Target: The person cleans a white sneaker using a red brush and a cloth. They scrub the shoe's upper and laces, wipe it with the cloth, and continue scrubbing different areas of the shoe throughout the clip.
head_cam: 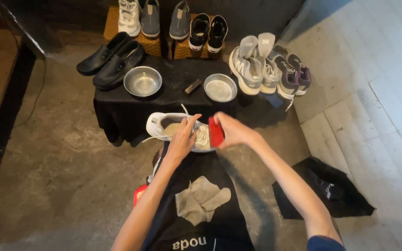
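- While it lies on the lap at frame centre, the white shoe (175,126) is gripped by the left hand (183,135), fingers curled over its laces.
- Right hand (231,130) pinches a red brush (216,132) against the shoe's toe end.
- Grey rag (201,200) lies lower down on the lap.
- Above: black table (117,109), two steel bowls (142,81), more shoes.

Shoe-cleaning workspace, low black-draped table (117,109) on bare concrete floor (56,176), two metal bowls (142,81) on it, pairs of shoes (111,59) on and behind it
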